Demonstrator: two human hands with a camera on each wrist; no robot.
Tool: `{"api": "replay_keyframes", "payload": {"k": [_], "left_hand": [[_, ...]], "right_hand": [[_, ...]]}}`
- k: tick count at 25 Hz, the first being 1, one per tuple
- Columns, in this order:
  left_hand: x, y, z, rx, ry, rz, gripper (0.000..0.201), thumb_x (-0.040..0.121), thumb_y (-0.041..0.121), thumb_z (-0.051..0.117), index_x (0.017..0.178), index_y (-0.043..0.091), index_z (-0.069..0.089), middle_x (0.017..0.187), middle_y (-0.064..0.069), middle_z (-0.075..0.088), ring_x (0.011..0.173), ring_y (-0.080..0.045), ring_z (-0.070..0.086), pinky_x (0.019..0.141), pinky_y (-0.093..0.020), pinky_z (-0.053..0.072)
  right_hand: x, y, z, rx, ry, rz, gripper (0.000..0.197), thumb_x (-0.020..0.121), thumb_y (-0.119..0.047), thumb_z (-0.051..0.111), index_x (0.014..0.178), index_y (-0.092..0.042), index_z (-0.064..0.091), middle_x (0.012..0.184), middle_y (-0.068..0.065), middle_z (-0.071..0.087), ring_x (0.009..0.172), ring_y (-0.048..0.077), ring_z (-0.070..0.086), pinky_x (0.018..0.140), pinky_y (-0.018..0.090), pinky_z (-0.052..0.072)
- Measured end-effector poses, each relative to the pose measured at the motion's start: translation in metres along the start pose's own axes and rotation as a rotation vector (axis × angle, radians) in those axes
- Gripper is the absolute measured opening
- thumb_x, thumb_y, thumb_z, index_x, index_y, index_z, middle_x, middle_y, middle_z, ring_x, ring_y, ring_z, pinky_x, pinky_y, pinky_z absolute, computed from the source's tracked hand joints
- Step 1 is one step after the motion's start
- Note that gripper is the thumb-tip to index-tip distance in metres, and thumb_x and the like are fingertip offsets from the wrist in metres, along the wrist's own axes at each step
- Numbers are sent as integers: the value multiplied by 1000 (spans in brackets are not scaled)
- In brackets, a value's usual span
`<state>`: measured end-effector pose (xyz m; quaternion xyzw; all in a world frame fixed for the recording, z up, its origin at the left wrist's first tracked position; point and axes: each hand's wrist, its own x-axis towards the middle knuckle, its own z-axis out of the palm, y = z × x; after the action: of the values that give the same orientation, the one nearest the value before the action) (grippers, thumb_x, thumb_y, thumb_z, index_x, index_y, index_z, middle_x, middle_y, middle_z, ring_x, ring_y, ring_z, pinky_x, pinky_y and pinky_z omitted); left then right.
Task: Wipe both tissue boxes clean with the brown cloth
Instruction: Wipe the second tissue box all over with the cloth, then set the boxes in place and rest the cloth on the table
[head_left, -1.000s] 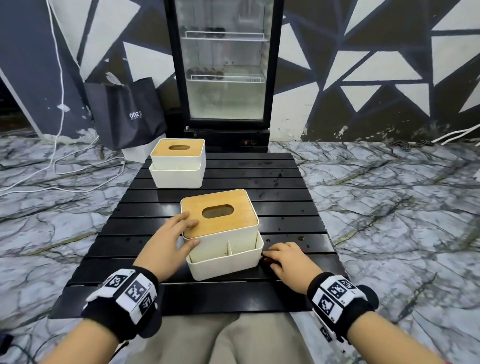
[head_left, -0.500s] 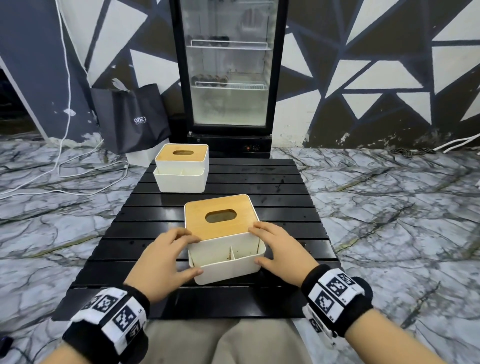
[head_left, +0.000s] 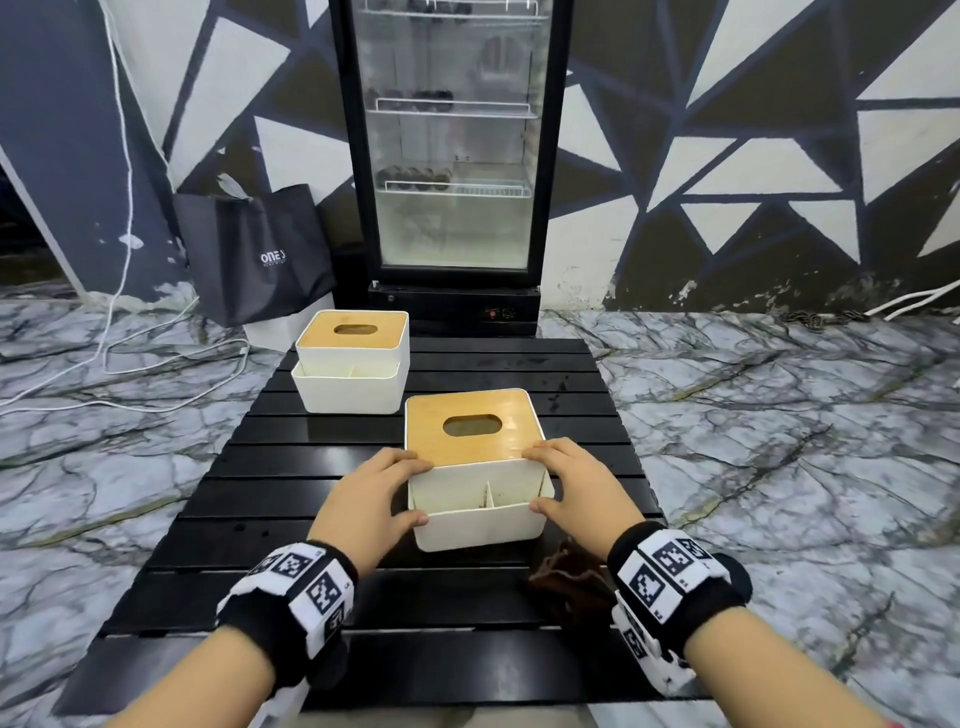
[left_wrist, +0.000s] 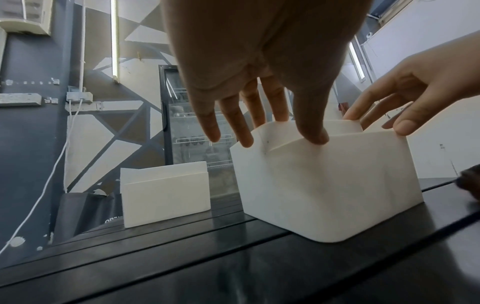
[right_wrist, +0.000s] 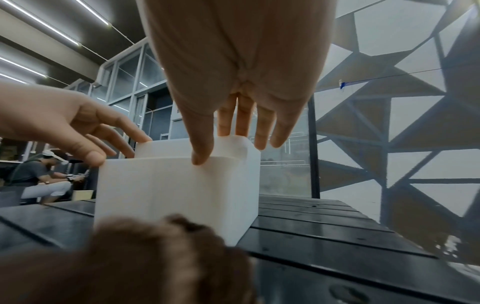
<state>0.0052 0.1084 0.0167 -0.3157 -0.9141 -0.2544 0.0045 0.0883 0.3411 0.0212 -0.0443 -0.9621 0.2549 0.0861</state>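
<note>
The near tissue box (head_left: 475, 525), white with a bamboo lid, stands on the black slatted table (head_left: 311, 597). My left hand (head_left: 413, 486) grips its left side, fingers on the lid and thumb on the front compartment's rim. My right hand (head_left: 537, 478) grips the right side the same way. The brown cloth (head_left: 569, 577) lies crumpled on the table under my right wrist, touched by neither hand. The far tissue box (head_left: 353, 374) sits at the table's back left. The left wrist view shows the near box (left_wrist: 324, 185) and the far box (left_wrist: 166, 193). The right wrist view shows the cloth (right_wrist: 142, 257) in front of the near box (right_wrist: 176, 189).
A glass-door fridge (head_left: 452, 156) stands just behind the table. A black bag (head_left: 254, 254) leans on the wall at the left, with white cables (head_left: 130, 374) on the marble floor. A seated person (right_wrist: 39, 176) shows far off in the right wrist view.
My right hand left the table and took the near box's right side, uncovering the brown cloth. The box has shifted away from me and to the right, and now sits squarer.
</note>
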Motion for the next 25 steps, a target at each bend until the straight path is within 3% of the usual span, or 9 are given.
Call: {"api": "replay_keyframes", "payload": {"k": [3, 7, 11, 15, 19, 25], "left_hand": [[39, 4, 11, -7, -22, -6, 54, 80, 25, 72, 130, 29, 52, 137, 15, 44, 123, -10, 48, 105, -24, 36], [97, 11, 25, -11, -40, 8, 56, 82, 24, 70, 133, 29, 49, 142, 14, 41, 128, -11, 45, 109, -32, 34], [150, 17, 37, 14, -55, 13, 57, 84, 24, 67, 136, 29, 46, 146, 13, 38, 130, -11, 43, 109, -31, 33], [195, 18, 47, -9, -70, -2, 58, 85, 21, 67, 138, 29, 44, 149, 13, 35, 129, -13, 45, 109, -32, 34], [224, 17, 52, -35, -53, -40, 59, 85, 20, 66, 138, 32, 43, 150, 15, 34, 124, -20, 49, 106, -39, 37], [240, 11, 57, -70, -35, -40, 60, 84, 20, 67, 137, 34, 44, 149, 16, 34, 124, -20, 49, 105, -41, 39]], "right_hand": [[20, 21, -8, -2, 42, 54, 55, 78, -16, 68, 129, -23, 47, 132, -8, 44, 122, 11, 41, 104, 25, 33], [58, 55, -18, 19, 75, 103, 56, 76, -12, 70, 128, -20, 49, 130, -5, 45, 121, 15, 44, 102, 25, 34], [95, 84, -31, 6, 97, 125, 56, 77, -10, 69, 128, -17, 49, 131, -1, 45, 121, 17, 43, 97, 17, 27], [133, 107, -37, -5, 114, 134, 55, 76, -9, 70, 127, -16, 49, 131, 2, 46, 119, 19, 45, 97, 23, 31], [161, 121, -41, -20, 126, 123, 54, 77, -8, 69, 127, -14, 48, 129, 4, 47, 118, 21, 45, 95, 20, 29], [175, 129, -39, 8, 158, 114, 55, 76, -7, 69, 127, -14, 49, 129, 4, 48, 116, 22, 47, 99, 27, 34]]}}
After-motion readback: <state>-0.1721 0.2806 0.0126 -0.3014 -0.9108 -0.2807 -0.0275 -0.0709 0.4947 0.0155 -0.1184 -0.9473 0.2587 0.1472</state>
